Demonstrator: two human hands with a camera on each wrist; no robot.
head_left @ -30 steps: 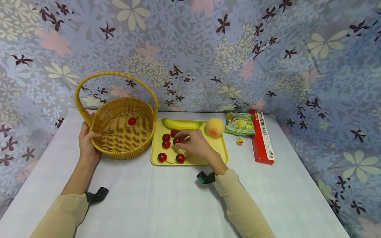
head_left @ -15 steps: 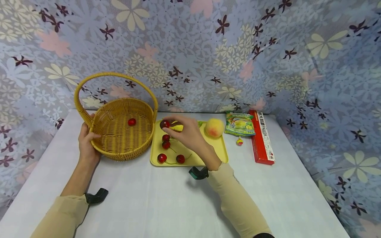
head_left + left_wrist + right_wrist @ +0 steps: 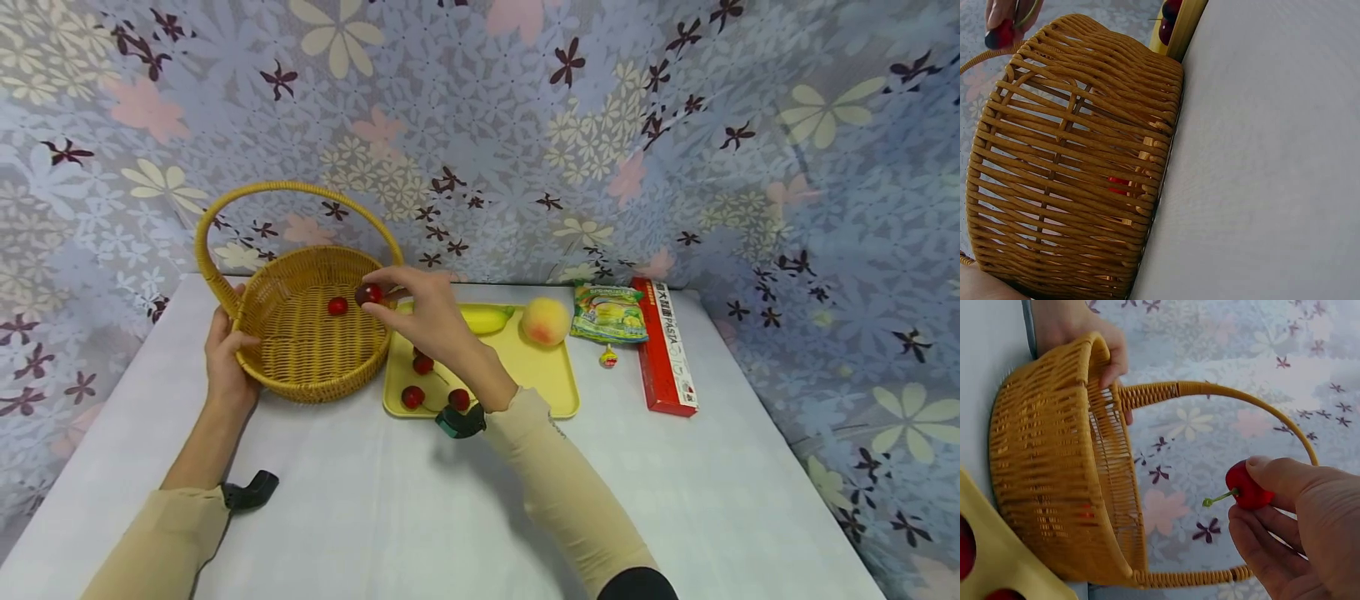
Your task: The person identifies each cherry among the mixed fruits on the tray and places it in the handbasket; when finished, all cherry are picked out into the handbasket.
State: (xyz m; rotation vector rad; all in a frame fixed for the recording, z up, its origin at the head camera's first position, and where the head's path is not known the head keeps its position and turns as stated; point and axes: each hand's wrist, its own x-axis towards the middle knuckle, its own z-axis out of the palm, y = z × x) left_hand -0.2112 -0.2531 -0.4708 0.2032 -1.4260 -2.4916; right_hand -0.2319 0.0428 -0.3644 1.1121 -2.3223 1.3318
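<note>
My left hand (image 3: 228,367) grips the left rim of a tan wicker basket (image 3: 318,388), its thumb over the edge. One red cherry (image 3: 337,306) lies inside on the basket's floor. Between thumb and fingertips my right hand (image 3: 435,321) pinches another cherry (image 3: 1249,485), dark red with a short green stem, above the basket's right rim. Below the right forearm is a yellow tray (image 3: 525,387) bearing several cherries (image 3: 412,397), a banana (image 3: 487,319) and a peach (image 3: 546,322). The right hand and forearm hide part of the tray, banana and cherries.
Right of the tray lie a green snack packet (image 3: 610,312), a small wrapped lollipop (image 3: 608,357) and a long red pasta box (image 3: 666,354). The basket's tall handle (image 3: 288,186) arches over its opening. A flowered cloth (image 3: 487,125) hangs behind the white table (image 3: 360,517).
My right hand has lifted a cherry off the tray and carried it left to the basket's right rim. The left hand keeps its grip on the basket.
</note>
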